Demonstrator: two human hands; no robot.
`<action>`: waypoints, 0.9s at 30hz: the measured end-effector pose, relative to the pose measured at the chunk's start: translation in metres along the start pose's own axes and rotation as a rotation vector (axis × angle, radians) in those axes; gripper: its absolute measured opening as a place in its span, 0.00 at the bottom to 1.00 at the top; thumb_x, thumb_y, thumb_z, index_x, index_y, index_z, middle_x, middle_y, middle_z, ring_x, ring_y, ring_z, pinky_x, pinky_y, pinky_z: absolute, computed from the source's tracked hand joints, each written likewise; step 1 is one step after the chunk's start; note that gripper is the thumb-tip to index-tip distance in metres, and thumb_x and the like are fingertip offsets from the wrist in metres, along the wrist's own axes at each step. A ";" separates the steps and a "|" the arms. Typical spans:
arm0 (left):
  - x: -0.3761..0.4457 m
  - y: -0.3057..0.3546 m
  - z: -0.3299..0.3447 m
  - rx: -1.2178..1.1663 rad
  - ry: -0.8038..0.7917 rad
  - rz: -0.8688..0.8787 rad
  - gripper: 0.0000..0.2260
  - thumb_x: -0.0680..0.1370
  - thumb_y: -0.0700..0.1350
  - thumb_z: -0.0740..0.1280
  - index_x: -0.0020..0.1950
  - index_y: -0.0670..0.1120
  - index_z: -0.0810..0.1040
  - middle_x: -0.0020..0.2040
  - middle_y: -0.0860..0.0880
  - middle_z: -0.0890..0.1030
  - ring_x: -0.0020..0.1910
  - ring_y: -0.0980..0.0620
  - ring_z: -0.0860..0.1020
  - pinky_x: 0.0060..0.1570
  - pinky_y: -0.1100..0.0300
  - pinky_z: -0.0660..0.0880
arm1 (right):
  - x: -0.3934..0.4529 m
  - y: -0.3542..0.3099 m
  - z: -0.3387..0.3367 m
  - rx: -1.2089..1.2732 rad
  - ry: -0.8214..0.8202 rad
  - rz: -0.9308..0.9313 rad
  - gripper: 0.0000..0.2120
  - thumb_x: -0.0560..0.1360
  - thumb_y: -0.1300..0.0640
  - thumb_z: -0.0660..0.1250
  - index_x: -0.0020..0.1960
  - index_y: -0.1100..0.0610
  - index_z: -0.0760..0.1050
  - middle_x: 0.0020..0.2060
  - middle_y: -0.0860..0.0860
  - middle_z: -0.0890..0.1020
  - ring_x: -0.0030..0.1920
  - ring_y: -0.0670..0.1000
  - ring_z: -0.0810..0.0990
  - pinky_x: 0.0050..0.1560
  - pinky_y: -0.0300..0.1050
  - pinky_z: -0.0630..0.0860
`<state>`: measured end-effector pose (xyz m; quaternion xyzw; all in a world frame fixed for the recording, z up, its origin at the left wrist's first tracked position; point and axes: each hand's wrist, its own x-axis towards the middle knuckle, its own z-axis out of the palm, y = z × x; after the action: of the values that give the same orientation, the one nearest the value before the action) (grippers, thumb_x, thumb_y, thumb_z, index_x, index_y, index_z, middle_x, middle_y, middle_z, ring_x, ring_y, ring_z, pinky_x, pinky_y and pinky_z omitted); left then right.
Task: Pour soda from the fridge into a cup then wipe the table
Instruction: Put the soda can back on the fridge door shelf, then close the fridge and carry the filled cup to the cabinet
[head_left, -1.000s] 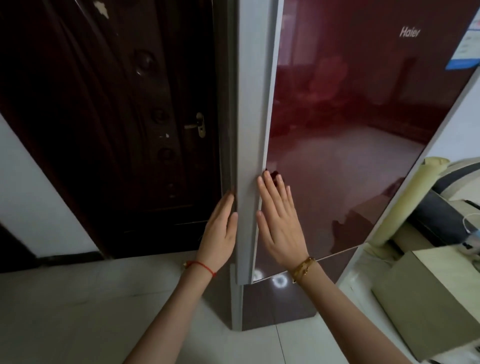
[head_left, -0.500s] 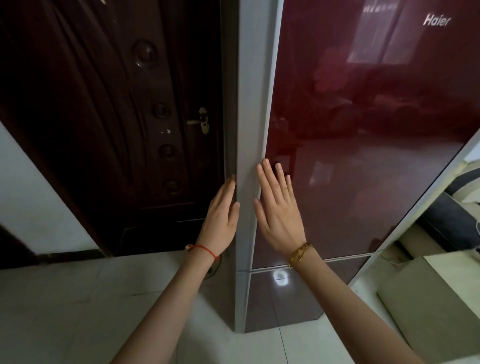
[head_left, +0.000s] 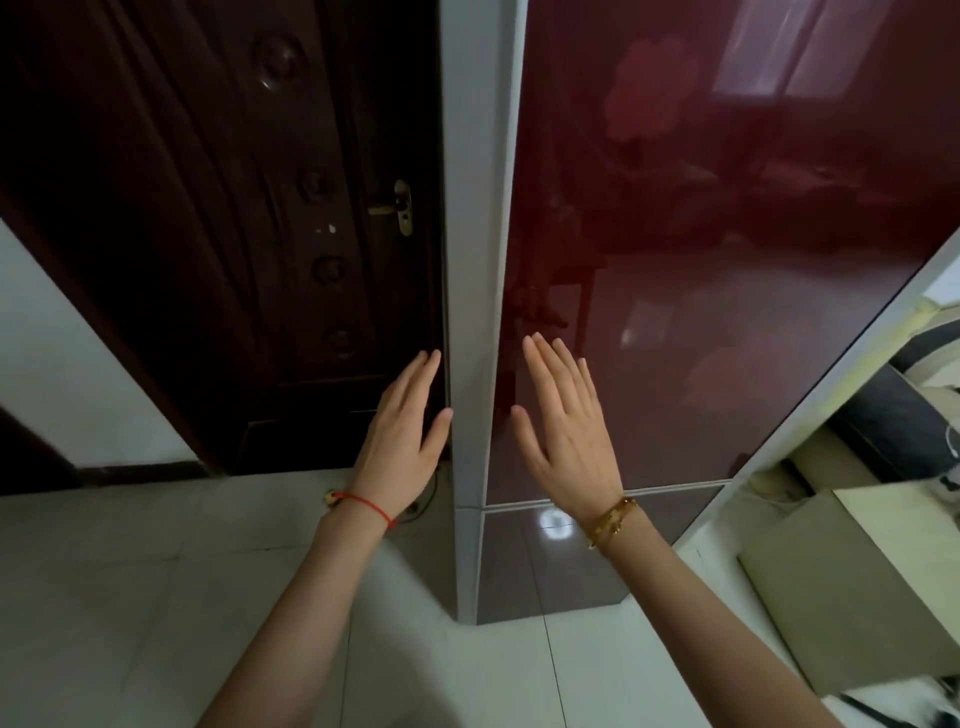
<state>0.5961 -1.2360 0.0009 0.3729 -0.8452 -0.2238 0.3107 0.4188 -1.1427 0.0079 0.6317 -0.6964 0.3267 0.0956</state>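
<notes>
Glossy dark-red fridge (head_left: 727, 260), door shut

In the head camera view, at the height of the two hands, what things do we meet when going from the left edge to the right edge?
White wall → dark wooden door → left hand → grey side of the fridge → right hand → glossy red fridge door → white door edge.

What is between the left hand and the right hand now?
In the head view, the fridge's pale grey side edge stands between the left hand and right hand.
</notes>
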 end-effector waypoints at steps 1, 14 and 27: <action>-0.005 0.001 0.000 0.012 -0.003 0.002 0.27 0.82 0.48 0.60 0.80 0.52 0.54 0.79 0.52 0.56 0.78 0.55 0.55 0.73 0.62 0.53 | -0.008 0.003 -0.001 0.006 -0.012 0.014 0.29 0.82 0.54 0.58 0.79 0.55 0.52 0.78 0.49 0.58 0.79 0.49 0.49 0.78 0.55 0.51; -0.048 0.021 0.021 0.024 -0.172 0.165 0.22 0.81 0.45 0.62 0.75 0.48 0.65 0.72 0.52 0.69 0.72 0.55 0.64 0.71 0.64 0.58 | -0.096 0.028 -0.042 -0.042 -0.120 0.289 0.26 0.81 0.49 0.58 0.77 0.55 0.59 0.74 0.51 0.66 0.77 0.53 0.56 0.76 0.57 0.58; -0.076 -0.003 0.024 -0.109 -0.533 0.412 0.21 0.80 0.42 0.64 0.73 0.46 0.69 0.70 0.49 0.72 0.70 0.52 0.68 0.70 0.59 0.64 | -0.202 -0.057 -0.041 -0.164 -0.085 0.801 0.28 0.80 0.45 0.56 0.77 0.54 0.60 0.73 0.51 0.68 0.76 0.55 0.59 0.76 0.54 0.60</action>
<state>0.6209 -1.1761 -0.0457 0.1053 -0.9411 -0.2906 0.1368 0.4980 -0.9536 -0.0517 0.3141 -0.9143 0.2551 -0.0180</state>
